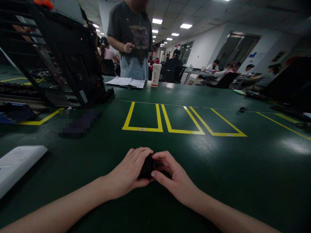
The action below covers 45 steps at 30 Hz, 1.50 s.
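Between my two hands, low over the green table (102, 149), is a small black boxy object (146, 169) whose kind I cannot make out. My left hand (130, 170) wraps over its left side, fingers on top and thumb along the near lower edge. The fingertips and thumb of my right hand (171, 176) are curled against its right side, with a gap under the palm. Much of the object is hidden by my fingers.
At the left stands an open black computer case (70, 64), with a white device (19, 165) nearer me. Yellow tape outlines (143, 129) mark the table ahead. Beyond are papers (126, 82), a white cup (155, 74) and a standing person (132, 38). A dark round item (243, 109) lies right.
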Motion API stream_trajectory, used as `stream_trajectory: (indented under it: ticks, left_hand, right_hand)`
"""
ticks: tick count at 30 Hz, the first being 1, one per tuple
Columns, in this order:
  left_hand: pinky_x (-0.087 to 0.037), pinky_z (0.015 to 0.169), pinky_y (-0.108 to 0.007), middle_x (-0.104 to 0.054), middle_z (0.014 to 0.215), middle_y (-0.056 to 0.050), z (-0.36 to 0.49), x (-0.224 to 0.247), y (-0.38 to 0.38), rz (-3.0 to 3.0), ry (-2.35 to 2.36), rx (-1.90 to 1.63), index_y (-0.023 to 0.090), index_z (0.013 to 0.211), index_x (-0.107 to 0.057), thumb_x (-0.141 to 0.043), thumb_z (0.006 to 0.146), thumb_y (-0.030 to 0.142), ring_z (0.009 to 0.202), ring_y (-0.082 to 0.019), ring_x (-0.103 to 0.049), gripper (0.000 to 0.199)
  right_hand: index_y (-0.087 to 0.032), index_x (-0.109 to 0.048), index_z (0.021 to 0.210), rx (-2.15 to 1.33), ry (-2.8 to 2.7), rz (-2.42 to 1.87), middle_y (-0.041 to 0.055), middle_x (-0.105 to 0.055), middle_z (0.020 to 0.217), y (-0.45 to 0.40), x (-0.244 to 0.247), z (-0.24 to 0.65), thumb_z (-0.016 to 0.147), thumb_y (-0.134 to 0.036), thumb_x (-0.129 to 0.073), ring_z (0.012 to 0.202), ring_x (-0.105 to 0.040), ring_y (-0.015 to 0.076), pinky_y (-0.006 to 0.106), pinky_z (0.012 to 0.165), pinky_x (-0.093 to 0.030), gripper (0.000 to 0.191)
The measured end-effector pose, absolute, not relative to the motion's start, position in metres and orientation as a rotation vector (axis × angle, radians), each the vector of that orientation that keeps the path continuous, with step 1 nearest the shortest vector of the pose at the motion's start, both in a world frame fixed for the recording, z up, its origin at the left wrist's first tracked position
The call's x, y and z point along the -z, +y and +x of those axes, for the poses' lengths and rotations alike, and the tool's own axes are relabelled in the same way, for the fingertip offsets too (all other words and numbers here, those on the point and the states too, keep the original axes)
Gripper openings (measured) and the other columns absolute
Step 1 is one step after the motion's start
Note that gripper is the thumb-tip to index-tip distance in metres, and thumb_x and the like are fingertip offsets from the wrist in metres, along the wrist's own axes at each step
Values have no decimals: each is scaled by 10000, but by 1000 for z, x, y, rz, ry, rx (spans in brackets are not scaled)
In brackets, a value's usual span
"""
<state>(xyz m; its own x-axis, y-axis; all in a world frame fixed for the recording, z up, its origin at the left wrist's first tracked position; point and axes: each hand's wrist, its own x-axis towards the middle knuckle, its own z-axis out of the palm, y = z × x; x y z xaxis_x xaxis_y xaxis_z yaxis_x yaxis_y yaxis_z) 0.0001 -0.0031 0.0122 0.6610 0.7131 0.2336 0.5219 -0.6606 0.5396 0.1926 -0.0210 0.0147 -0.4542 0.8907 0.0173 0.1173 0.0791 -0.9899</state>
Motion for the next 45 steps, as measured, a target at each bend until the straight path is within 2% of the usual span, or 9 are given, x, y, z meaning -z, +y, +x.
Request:
stream_trajectory:
  ticks: [3, 8, 13, 20, 24, 29, 36, 41, 45]
  left_hand:
    - [-401, 893, -460, -476, 1233, -81, 0, -11, -3, 2453, 972, -618, 262, 1255, -274, -669, 717, 121, 1071, -276, -481, 683]
    - [-393, 911, -451, -463, 1258, -82, -2, -11, -3, 2461, 968, -598, 256, 1274, -282, -663, 716, 124, 1096, -278, -472, 689]
    - [-403, 895, -447, -473, 1238, -79, 0, -12, -3, 2449, 959, -614, 258, 1264, -285, -665, 723, 127, 1076, -276, -479, 674]
    - [-405, 890, -452, -469, 1237, -78, -1, -15, -4, 2428, 967, -597, 270, 1255, -289, -659, 734, 138, 1064, -273, -489, 653]
    - [-396, 899, -455, -460, 1247, -81, -2, -19, -4, 2429, 946, -573, 273, 1265, -280, -650, 735, 126, 1085, -278, -476, 663]
    - [-402, 895, -461, -460, 1244, -80, -1, -19, -5, 2422, 945, -594, 276, 1263, -277, -652, 742, 129, 1075, -276, -476, 658]
    - [-413, 894, -444, -466, 1234, -77, -1, -19, -6, 2414, 957, -583, 263, 1261, -288, -653, 762, 157, 1063, -261, -474, 628]
    - [-397, 914, -453, -451, 1255, -70, -2, -17, -5, 2441, 965, -591, 275, 1260, -272, -676, 709, 91, 1090, -268, -460, 707]
    - [-391, 917, -443, -469, 1246, -67, -1, -15, -4, 2442, 958, -610, 267, 1263, -282, -675, 729, 137, 1091, -265, -467, 676]
  right_hand:
    - [-242, -458, 1145, -1456, -1680, -1007, 47, -511, 1144, -20, -14, 192, 805, -146, -588, 1079, -533, 195, 409, 931, -463, 377]
    - [-242, -500, 1044, -1392, -1738, -923, 24, -483, 1136, -21, -14, 194, 767, -102, -611, 1072, -528, 180, 384, 937, -461, 330]
    - [-241, -524, 1002, -1428, -1692, -958, 23, -488, 1127, -21, -16, 194, 807, -176, -589, 1047, -545, 183, 384, 910, -479, 216]
    - [-236, -463, 1119, -1455, -1679, -1001, 41, -516, 1128, -21, -14, 192, 793, -126, -586, 1061, -547, 189, 395, 920, -474, 365]
    - [-237, -499, 1032, -1376, -1739, -920, 28, -482, 1143, -22, -15, 194, 763, -105, -613, 1071, -532, 180, 382, 940, -465, 320]
    - [-242, -524, 992, -1407, -1686, -941, 28, -480, 1144, -23, -14, 193, 814, -168, -572, 1047, -544, 183, 365, 876, -499, 199]
    - [-252, -461, 1155, -1444, -1670, -1008, 46, -519, 1143, -22, -14, 193, 809, -148, -579, 1062, -546, 196, 406, 918, -468, 380]
    - [-242, -504, 1034, -1396, -1731, -913, 24, -485, 1140, -23, -16, 194, 772, -117, -614, 1069, -534, 180, 374, 930, -465, 311]
    - [-236, -522, 985, -1418, -1684, -933, 24, -480, 1128, -23, -15, 193, 812, -165, -572, 1039, -549, 175, 367, 900, -482, 193]
